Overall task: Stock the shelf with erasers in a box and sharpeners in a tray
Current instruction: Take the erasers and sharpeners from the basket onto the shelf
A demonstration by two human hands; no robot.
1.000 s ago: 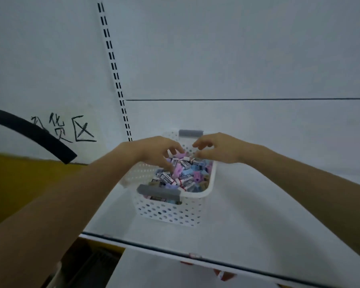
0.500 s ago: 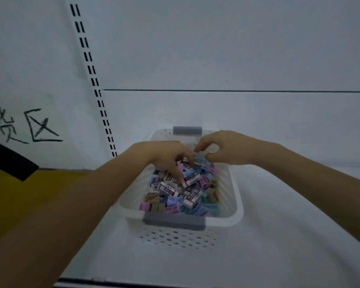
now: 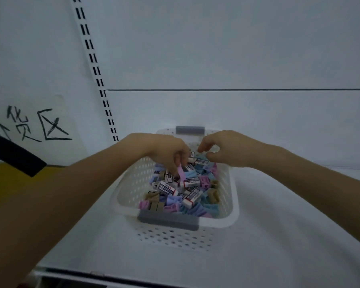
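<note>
Left hand (image 3: 166, 151) now lifting a pink sharpener (image 3: 181, 173) pinched in its fingertips, right hand (image 3: 227, 149) curled over the far pile, grip unclear, erasers (image 3: 192, 197) and sharpeners filling white perforated basket (image 3: 131, 181), mid shelf (image 3: 279, 246).

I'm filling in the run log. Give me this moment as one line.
left hand: pinching pink piece | right hand: over basket, hold unclear | basket: on shelf

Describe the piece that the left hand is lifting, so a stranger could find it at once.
Find the white basket with grey handles on the shelf. The left hand reaches in from the left; a slim lilac piece hangs from its fingers, alone above the pile.
</note>
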